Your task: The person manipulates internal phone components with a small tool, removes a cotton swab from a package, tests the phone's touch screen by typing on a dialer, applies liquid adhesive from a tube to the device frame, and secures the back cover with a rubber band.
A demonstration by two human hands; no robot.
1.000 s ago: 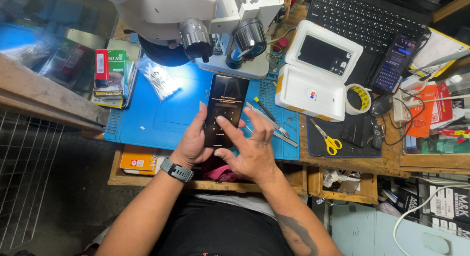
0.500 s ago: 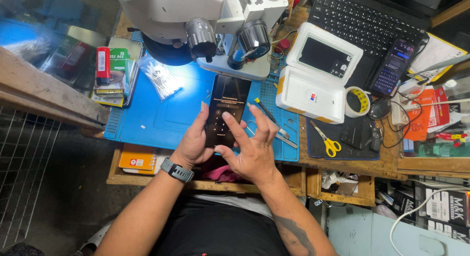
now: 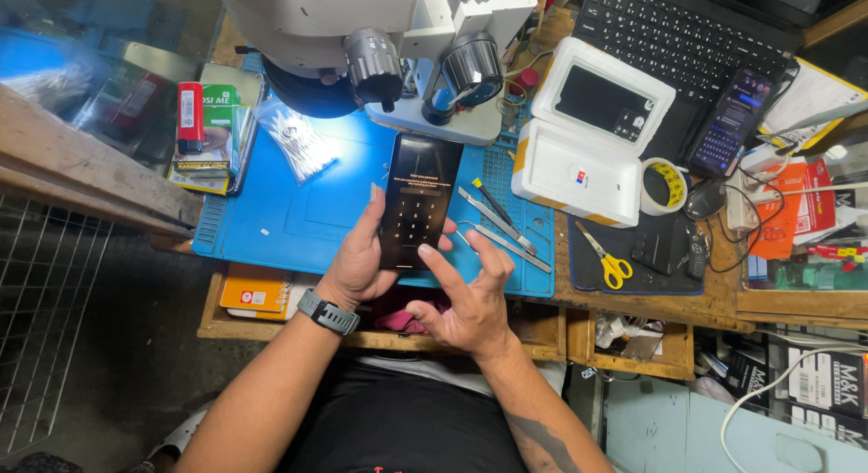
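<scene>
Smartphone (image 3: 418, 202), keypad lit, above blue mat (image 3: 298, 211): left hand (image 3: 357, 260) clamped around it, right hand (image 3: 461, 297) spread, forefinger at screen; code entry step, next calling for precise key taps.

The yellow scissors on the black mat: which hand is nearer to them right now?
Right. The right hand hovers just left of the yellow scissors, fingers spread at the phone. The left hand holds the phone farther left.

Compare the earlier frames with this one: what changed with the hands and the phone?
Little changed. The left hand keeps holding the dark phone upright over the blue mat; the phone may have shifted very slightly. The right hand stays spread at the phone's lower edge, index fingertip at the screen showing a keypad. Tweezers, yellow scissors, white box and microscope stayed put.
</scene>
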